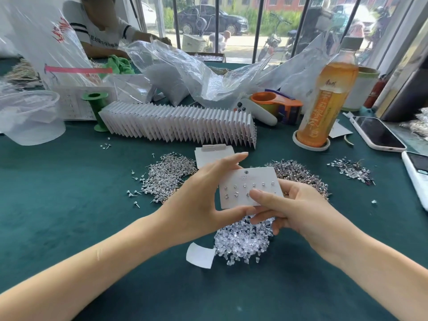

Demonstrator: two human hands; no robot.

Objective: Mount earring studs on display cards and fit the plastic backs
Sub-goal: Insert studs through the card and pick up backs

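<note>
A white display card [249, 185] is held up over the middle of the table, two rows of small studs already seated in it. The left hand [203, 198] grips its left edge, thumb under the bottom, fingers behind. The right hand [298, 209] pinches the lower right part, thumb pressed on the card face. Right beneath lies a heap of clear plastic backs [240, 242]; piles of loose studs [166, 177] spread on either side. All of it sits on a dark green cloth-covered table [69, 205]. Further back stands a long fanned row of finished cards [180, 123], crumpled plastic bags [185, 70], an orange drink bottle [328, 98] and two phones [377, 133]. Across the table another person [99, 26] works, before a barred window [257, 26] onto a street
</note>
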